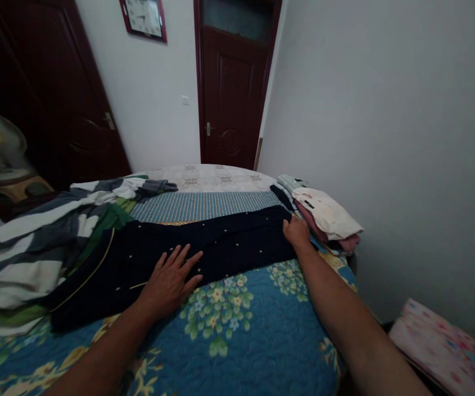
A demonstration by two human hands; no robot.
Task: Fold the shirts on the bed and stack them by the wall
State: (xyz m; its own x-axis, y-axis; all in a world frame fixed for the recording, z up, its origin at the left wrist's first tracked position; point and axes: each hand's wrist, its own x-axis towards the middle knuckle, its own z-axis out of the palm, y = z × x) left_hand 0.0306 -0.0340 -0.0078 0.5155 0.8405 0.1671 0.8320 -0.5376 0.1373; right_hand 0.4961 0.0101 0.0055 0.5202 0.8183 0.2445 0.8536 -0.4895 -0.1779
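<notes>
Dark garment (224, 250): long axis crosswise, narrower end right.

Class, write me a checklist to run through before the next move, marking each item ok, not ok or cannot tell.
1. Left hand flat on the navy garment, fingers spread: ok.
2. Right hand at the garment's right end: ok.
3. Right hand's grip on the fabric: cannot tell, its fingers are partly hidden.
4. Garment laid out lengthwise across the bed: ok.
5. Garment clear of the heap with the striped cloth: not ok, its left end meets it.
</notes>
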